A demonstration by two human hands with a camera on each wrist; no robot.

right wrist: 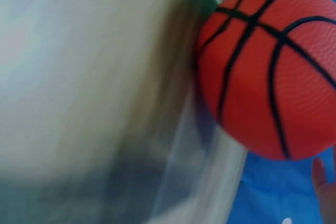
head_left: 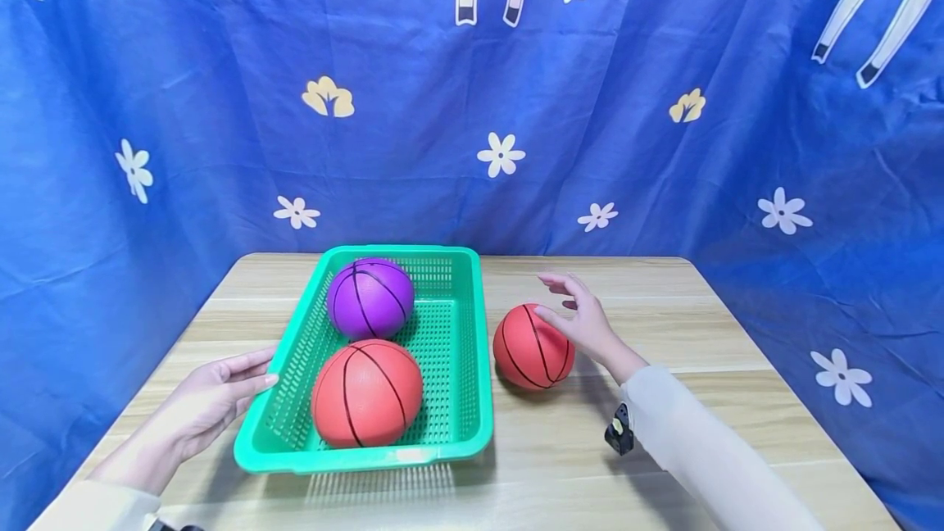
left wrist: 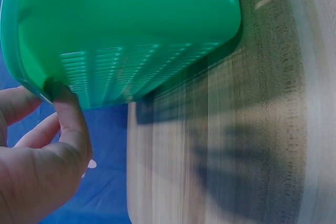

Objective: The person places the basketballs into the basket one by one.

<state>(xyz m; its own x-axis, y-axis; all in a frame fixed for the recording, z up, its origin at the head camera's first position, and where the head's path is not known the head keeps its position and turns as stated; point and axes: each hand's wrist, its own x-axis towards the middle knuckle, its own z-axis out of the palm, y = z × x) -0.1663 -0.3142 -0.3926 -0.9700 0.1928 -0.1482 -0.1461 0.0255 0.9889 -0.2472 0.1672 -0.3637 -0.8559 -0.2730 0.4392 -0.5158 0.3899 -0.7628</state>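
Observation:
A green plastic basket [head_left: 483,400] with slotted walls stands on the left half of the table. Inside it lie a purple basketball [head_left: 370,298] at the back and an orange-red basketball [head_left: 367,393] at the front. My left hand [head_left: 214,400] grips the basket's left rim; the left wrist view shows its thumb [left wrist: 73,121] against the outer wall below the rim. To the right of the basket, another orange-red basketball [head_left: 533,347] sits on the table. At its upper right is my right hand [head_left: 586,322], fingers spread and loosely bent; whether it touches the ball I cannot tell.
The wooden table [head_left: 664,383] reaches back to a blue curtain [head_left: 413,154] printed with flowers and animals, which also hangs at both sides. A dark wrist device [head_left: 619,430] sits on my right sleeve.

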